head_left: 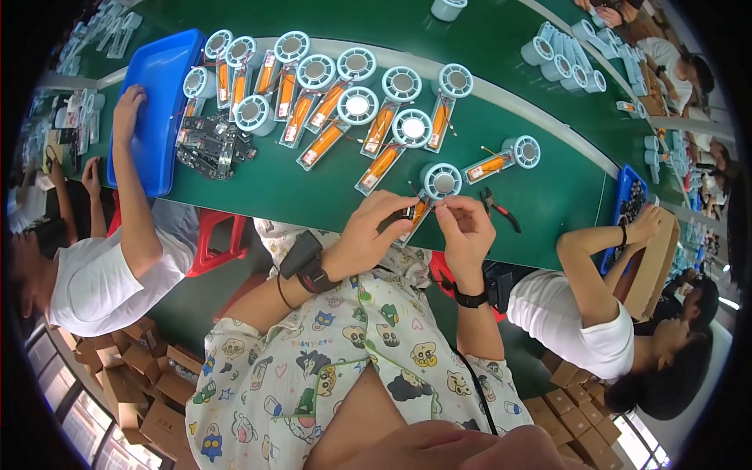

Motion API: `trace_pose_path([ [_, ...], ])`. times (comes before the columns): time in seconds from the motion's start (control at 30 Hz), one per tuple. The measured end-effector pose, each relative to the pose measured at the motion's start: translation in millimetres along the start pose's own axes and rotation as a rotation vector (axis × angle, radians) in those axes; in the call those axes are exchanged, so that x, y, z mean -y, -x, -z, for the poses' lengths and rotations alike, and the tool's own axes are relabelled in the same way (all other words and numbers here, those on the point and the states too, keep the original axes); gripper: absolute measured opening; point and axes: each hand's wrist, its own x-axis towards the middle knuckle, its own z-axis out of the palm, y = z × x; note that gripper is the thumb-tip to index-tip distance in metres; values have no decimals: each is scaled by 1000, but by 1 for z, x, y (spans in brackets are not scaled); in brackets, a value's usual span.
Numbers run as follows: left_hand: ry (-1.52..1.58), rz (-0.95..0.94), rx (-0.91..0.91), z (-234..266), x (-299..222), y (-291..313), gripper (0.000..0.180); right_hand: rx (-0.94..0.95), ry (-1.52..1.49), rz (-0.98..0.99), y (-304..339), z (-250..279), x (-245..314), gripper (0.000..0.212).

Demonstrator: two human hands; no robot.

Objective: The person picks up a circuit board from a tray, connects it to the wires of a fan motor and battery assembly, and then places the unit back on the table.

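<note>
In front of me at the table's near edge lies a light-blue handheld fan housing (pixel 442 181) with a round head and an orange battery in its handle. My left hand (pixel 370 233) is closed around the handle, with a small black part (pixel 405 213) between thumb and fingers. My right hand (pixel 468 229) pinches thumb and forefinger together just below the head; what they grip is too small to make out. Red-and-black cutters (pixel 501 210) lie right of that hand. Another fan housing (pixel 526 152) with a battery rests beyond them.
Several similar housings (pixel 316 72) fill the green table (pixel 305 196) farther off. Left of them are a pile of black parts (pixel 213 146) and a blue tray (pixel 141 168). Co-workers sit at both sides, one hand (pixel 129 110) over the tray. A cardboard box (pixel 654 262) stands right.
</note>
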Motion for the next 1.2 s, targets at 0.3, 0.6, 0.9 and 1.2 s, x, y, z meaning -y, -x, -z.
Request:
trace_pose_path([
  [0.3, 53, 44, -2, 1, -1, -2, 35, 50, 383, 93, -4, 1, 17, 17],
  [0.6, -126, -190, -70, -20, 13, 1, 32, 168, 604, 192, -2, 13, 11, 14],
  [0.9, -89, -227, -142, -22, 17, 3, 32, 338, 629, 209, 3, 8, 16, 22],
  [1.2, -47, -280, -94, -18, 24, 1, 31, 411, 647, 204, -3, 7, 24, 23],
])
